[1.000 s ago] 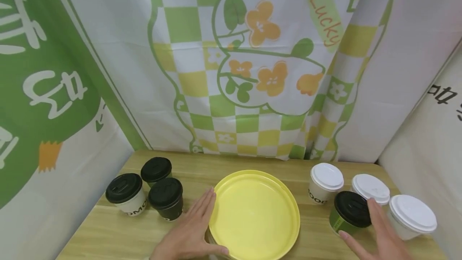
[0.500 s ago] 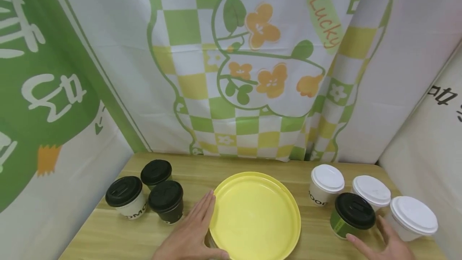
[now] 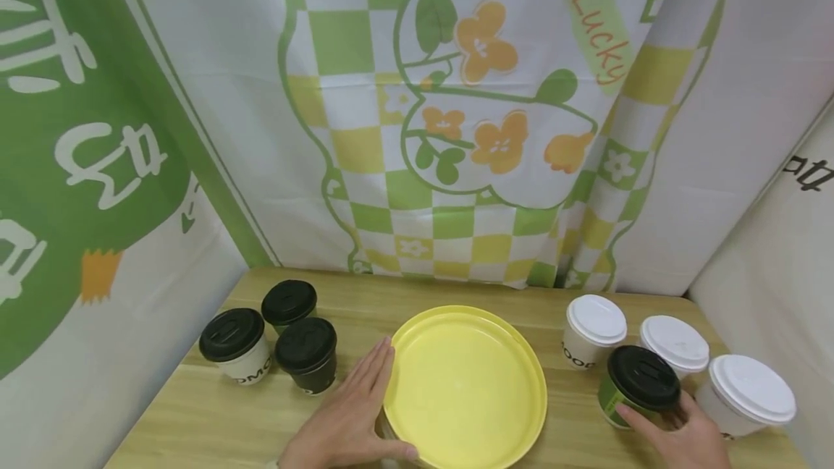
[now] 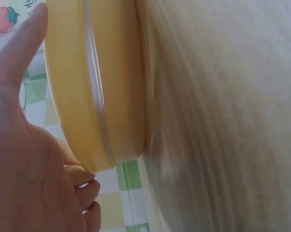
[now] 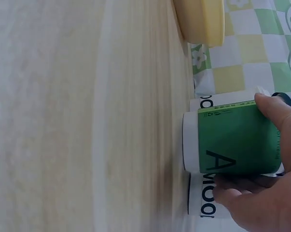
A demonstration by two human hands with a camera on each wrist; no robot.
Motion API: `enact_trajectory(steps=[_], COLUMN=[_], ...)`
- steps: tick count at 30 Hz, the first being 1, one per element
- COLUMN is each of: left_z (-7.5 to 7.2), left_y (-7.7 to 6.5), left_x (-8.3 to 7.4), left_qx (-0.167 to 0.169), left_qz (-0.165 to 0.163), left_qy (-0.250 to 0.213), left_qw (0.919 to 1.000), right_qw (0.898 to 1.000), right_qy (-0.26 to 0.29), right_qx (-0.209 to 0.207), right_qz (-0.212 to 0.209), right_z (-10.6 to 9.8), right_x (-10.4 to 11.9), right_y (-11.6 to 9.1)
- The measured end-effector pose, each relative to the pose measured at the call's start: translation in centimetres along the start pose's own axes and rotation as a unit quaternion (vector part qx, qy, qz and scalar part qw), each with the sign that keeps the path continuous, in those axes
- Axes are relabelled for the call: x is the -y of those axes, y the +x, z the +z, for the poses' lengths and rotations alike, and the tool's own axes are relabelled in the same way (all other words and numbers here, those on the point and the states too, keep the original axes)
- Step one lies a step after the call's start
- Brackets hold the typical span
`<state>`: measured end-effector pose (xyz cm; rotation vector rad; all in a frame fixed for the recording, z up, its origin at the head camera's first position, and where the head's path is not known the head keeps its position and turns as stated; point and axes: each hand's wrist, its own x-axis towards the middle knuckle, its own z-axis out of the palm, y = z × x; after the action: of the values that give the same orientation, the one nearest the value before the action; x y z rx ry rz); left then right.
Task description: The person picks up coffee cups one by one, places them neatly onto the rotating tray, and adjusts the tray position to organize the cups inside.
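A round yellow tub with a raised rim stands mid-table. My left hand rests against its left side, fingers straight along the rim and thumb near the front edge. Seen from the left wrist, the tub's side wall has a pale seam around it. At the right my right hand grips a green paper cup with a black lid, thumb on one side and fingers on the other. The cup is upright; some fingers are hidden behind it.
Three white-lidded paper cups stand around the green one at the right, close to it. Three black-lidded cups are grouped at the left. A patterned curtain hangs behind the wooden table.
My right hand has come down beside the green cup and its fingers have closed around it. The left hand stays at the tub. The head view has shifted slightly.
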<state>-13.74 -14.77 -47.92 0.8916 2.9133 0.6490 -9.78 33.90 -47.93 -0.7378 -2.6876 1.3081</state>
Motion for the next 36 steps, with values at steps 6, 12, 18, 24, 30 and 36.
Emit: enact_trajectory(steps=[6, 12, 18, 24, 30, 36], left_z=[0.0, -0.2, -0.2, 0.0, 0.1, -0.1], left_y=[-0.2, -0.6, 0.0, 0.1, 0.1, 0.0], left_x=[0.0, -0.2, -0.5, -0.3, -0.4, -0.4], left_qx=[0.0, 0.007, 0.007, 0.011, 0.007, 0.003], left_qz=[0.001, -0.022, -0.017, -0.014, -0.009, -0.009], left_qy=[0.018, 0.014, 0.028, 0.027, 0.026, 0.026], left_qw=[0.9998, 0.9996, 0.9994, 0.9995, 0.9996, 0.9996], right_qw=[1.0, 0.998, 0.993, 0.978, 0.965, 0.945], right_qy=[0.003, -0.017, 0.003, 0.041, 0.073, 0.13], right_qx=[-0.004, 0.025, 0.05, 0.067, 0.094, 0.153], right_qz=[-0.021, -0.059, -0.109, -0.192, -0.236, -0.257], right_z=[0.4, 0.2, 0.2, 2.1, 5.1, 8.8], right_x=[0.7, 2.5, 4.9, 7.9, 10.3, 11.9], right_y=[-0.7, -2.0, -3.5, -4.8, -5.6, -6.0])
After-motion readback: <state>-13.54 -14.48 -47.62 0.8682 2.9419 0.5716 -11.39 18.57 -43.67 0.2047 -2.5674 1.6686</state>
